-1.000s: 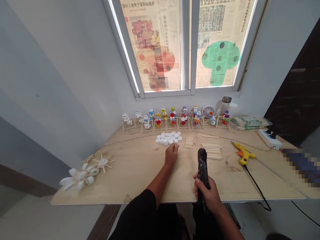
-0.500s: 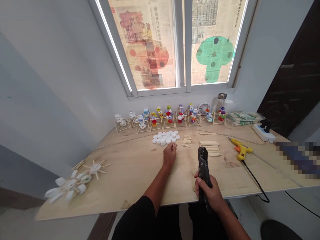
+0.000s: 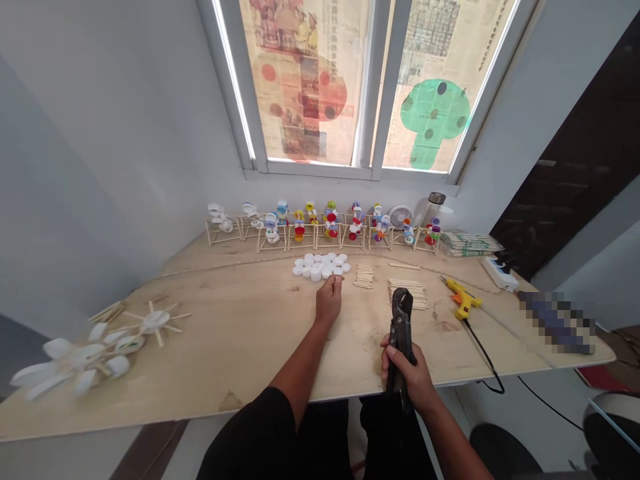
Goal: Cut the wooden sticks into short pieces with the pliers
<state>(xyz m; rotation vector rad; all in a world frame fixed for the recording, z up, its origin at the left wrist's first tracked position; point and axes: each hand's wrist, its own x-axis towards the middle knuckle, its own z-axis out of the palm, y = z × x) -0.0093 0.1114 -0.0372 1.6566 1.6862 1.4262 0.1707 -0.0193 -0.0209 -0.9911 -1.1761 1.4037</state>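
Note:
My left hand point(image 3: 329, 300) is closed, its fingertips pinched together at the near edge of a cluster of white bottle caps point(image 3: 315, 273). Whatever sits between those fingertips is too small to make out. In my right hand point(image 3: 407, 373) I grip a black plier-like hand tool point(image 3: 401, 327), held upright with its head pointing away from me. The tool stands above the table's front edge. Just beyond its head lies a stack of thin wooden sticks point(image 3: 407, 295). Between the caps and that stack is a pile of shorter sticks point(image 3: 364, 277).
Stick frames with colourful cap wheels point(image 3: 330, 230) line the back by the window. A yellow glue gun point(image 3: 463, 298) with its cord lies right, near a power strip point(image 3: 500, 273) and bagged sticks point(image 3: 470, 244). A spoked stick wheel point(image 3: 156, 322) and white spoon-like pieces point(image 3: 80, 360) lie left.
The camera view has turned slightly, so the table's things sit further left in the picture. My left hand stays pinched by the caps; my right hand still holds the black tool.

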